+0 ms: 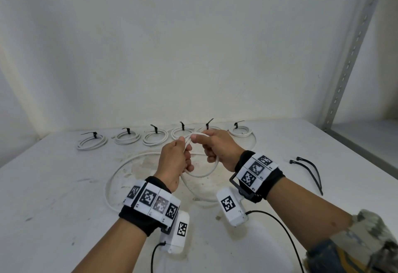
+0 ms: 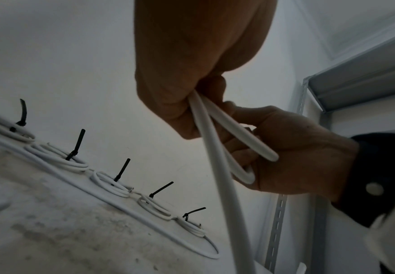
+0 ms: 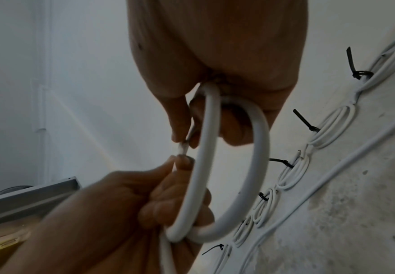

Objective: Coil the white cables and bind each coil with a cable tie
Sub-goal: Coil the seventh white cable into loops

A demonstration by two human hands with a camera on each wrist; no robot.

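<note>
- The person's left hand (image 1: pixel 175 156) is held above the stained white tabletop (image 1: pixel 53 186), its fingers curled tight around a thin white round cable (image 1: pixel 120 165); the thumb and forefinger pinch the strand near the top.
- The right hand (image 1: pixel 217 147) sits just beside the left, almost touching it. Its fingers are curled around the same cable, with the thumb pressed on top of the strand.
- Between the two hands the cable forms a small loop (image 1: pixel 204 172) that hangs below the knuckles, off the table. From the right wrist view the loop (image 3: pixel 234 166) reads as a clear oval, two strands meeting in the left hand's grip.
- The rest of that cable trails down to the table and sweeps in a wide arc to the left of the hands and back under them.
- Along the back of the table, near the white wall (image 1: pixel 193 46), lies a row of six finished white cable coils (image 1: pixel 91 141), each bound with a black plastic cable tie (image 1: pixel 92 135) whose tail sticks up. The right hand partly hides one of them.
- Well off to the right, two loose black cable ties (image 1: pixel 310 168) lie flat on the table, side by side.
- A grey perforated metal shelf upright (image 1: pixel 353 53) rises at the right edge.
</note>
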